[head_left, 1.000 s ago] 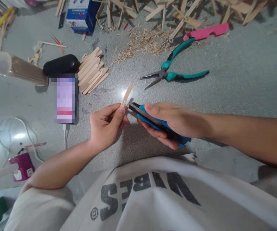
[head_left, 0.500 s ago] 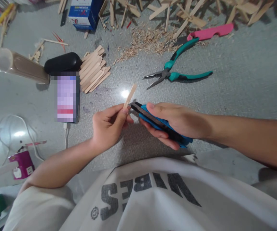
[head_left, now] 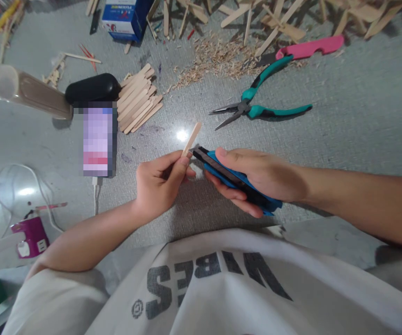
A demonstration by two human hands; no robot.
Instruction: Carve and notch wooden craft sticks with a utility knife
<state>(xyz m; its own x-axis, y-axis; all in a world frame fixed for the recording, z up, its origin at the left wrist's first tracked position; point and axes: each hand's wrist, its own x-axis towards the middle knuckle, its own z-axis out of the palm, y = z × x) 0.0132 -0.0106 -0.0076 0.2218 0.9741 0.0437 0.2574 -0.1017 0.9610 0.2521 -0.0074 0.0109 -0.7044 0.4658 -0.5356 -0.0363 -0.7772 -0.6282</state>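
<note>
at left, a phone (head_left: pixel 96 142) lies beside a fanned pile of wooden sticks (head_left: pixel 139 100). near the middle, the left hand (head_left: pixel 160 184) pinches a single stick (head_left: pixel 191 138) between thumb and fingers; to its right, the right hand (head_left: pixel 253 179) grips a blue utility knife (head_left: pixel 234 177), tip at the stick. teal pliers (head_left: pixel 243 108) lie open on the far right.

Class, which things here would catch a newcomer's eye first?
The blue cutter in the right hand, its tip at the wooden stick pinched in the left hand. Beyond them lie open teal-handled pliers, then a bright pink handle beside scattered wood shavings.
</note>
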